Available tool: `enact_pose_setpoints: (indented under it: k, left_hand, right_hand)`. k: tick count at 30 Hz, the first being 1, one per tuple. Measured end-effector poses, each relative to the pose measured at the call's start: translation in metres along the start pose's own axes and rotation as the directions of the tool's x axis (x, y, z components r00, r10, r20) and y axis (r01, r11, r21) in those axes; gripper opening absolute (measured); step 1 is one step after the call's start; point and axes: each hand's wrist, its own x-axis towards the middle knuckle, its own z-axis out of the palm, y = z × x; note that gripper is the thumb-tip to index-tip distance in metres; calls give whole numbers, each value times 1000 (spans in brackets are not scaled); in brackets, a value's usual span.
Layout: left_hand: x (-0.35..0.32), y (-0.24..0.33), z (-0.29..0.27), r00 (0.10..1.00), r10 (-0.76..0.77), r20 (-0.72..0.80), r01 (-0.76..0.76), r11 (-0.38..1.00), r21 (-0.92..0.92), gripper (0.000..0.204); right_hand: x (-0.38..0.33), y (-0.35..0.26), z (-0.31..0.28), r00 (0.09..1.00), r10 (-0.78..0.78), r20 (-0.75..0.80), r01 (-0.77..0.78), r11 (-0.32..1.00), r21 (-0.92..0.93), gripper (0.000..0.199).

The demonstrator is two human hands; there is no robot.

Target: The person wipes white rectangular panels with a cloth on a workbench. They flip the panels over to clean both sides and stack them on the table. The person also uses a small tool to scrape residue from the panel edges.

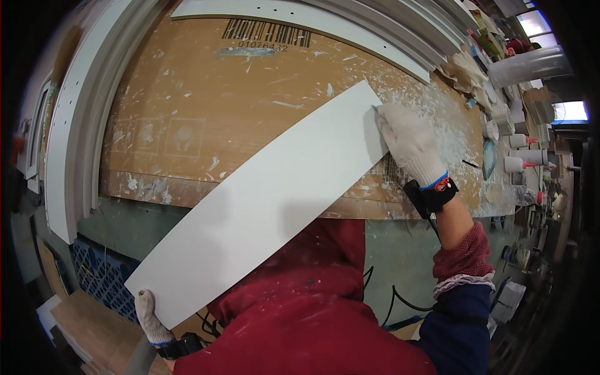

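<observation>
A long flat white board (262, 194) lies slantwise in front of me, from the lower left up to the cardboard-covered table. My left hand (152, 317), in a pale knit glove, is closed on its lower left end, thumb on the upper face. At the far right end my right hand (409, 140), gloved with a blue cuff edge, is closed against the board's edge. A small dark tip shows by its fingertips; I cannot make out what it is. The fingers below the board are hidden.
Paint-spattered cardboard (187, 106) covers the table. White panels (325, 28) with holes lie along its far edge, and more long panels (72, 144) stand at left. White bottles (517, 164) with red nozzles are at right. A blue plastic crate (103, 275) sits below left.
</observation>
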Motion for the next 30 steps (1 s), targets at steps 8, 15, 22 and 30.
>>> enact_pose_setpoints:
  k: [8,15,22,30]
  left_hand:
    - [-3,1,11,996,78,40,-78,997,-4,23]
    - [-4,-3,9,999,46,6,-46,999,-4,27]
    - [-12,5,23,998,25,-49,-25,1000,11,24]
    - [-14,10,33,998,47,-31,-47,999,0,21]
  right_hand:
    - [-46,-76,-3,909,-398,127,376,911,169,16]
    - [-32,-29,14,964,-222,-147,233,971,61,14]
    - [-24,-35,4,874,-385,-298,409,912,20,13]
    - [-53,-194,45,751,-658,53,644,749,157,15]
